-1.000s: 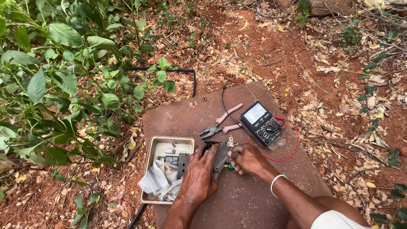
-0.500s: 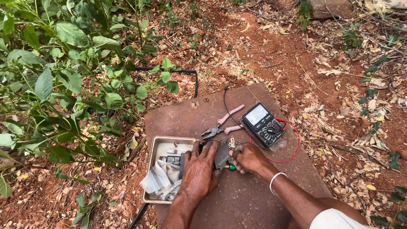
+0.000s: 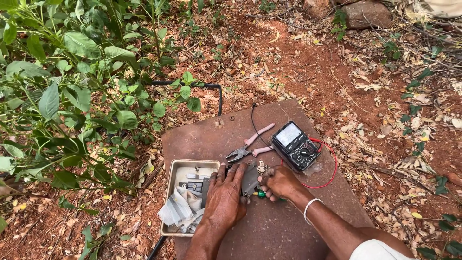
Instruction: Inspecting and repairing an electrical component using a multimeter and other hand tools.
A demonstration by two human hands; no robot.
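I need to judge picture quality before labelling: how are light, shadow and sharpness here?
Head view: soft, even daylight, no hard shadows; mild glare on the black multimeter's pale screen; left hand, right hand and pink-handled pliers sharp; nearest green leaves slightly soft; edges bowed by a wide lens.

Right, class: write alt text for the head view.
Two hands work on a grey part: left hand flat on it, right hand gripping a green-handled screwdriver. Pliers and a multimeter lie on the board, amid leaf litter.
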